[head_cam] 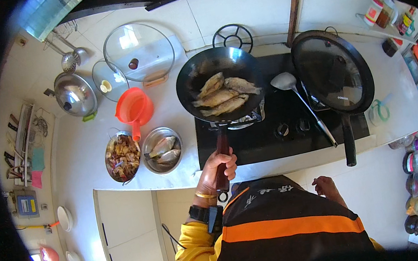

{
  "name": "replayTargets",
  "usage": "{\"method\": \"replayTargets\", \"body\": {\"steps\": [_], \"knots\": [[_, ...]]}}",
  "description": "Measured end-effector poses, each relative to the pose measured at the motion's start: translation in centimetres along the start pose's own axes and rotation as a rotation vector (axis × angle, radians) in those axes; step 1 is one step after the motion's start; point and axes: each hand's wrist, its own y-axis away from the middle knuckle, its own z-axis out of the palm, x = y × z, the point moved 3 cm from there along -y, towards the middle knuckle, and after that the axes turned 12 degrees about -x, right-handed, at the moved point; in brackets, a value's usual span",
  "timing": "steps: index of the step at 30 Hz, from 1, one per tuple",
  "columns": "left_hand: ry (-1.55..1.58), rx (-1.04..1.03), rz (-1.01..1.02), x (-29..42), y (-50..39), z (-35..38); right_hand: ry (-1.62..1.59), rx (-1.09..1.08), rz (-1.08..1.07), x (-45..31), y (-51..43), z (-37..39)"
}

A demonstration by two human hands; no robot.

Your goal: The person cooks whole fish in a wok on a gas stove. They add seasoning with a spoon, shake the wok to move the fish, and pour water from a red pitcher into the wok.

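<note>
My left hand (219,168) grips the dark red handle of a black wok (215,60), which sits over the left burner of a black gas hob (261,144). Several browned fish (218,97) lie in the wok. My right hand (326,188) hangs beside my apron with its fingers curled; nothing shows in it, and whether it is closed is unclear. A metal spatula (304,101) rests on the hob, its blade up near the back. Right of it stands a black frying pan (368,81) with a glass lid. Two pale fish (162,146) lie in a steel bowl (150,168).
Left of the steel bowl is an oval dish of cooked food (123,156), with a red plastic ladle (138,107) behind it. Glass lids (138,52) and a steel lid (75,94) lean at the back wall. A glass jar (378,113) stands right of the frying pan.
</note>
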Motion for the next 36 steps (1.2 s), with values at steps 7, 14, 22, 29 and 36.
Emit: {"method": "replayTargets", "body": {"steps": [7, 14, 22, 29, 36], "knots": [[0.067, -0.25, -0.02, 0.2, 0.9, 1.8, -0.063, 0.091, -0.004, 0.0, 0.2, -0.4], [0.039, -0.084, -0.027, -0.4, 0.5, 0.9, -0.012, 0.028, -0.011, 0.2, -0.1, -0.4], [-0.016, 0.035, 0.024, 0.1, 1.0, 0.7, -0.027, 0.062, 0.005, 0.7, 0.4, 0.0], [0.069, -0.266, -0.051, -0.6, 2.0, 1.8, 0.013, 0.094, -0.017, 0.1, 0.4, -0.8], [-0.048, 0.003, -0.025, -0.4, 1.2, 0.5, -0.046, 0.045, 0.011, 0.7, 0.3, -0.2]]}}
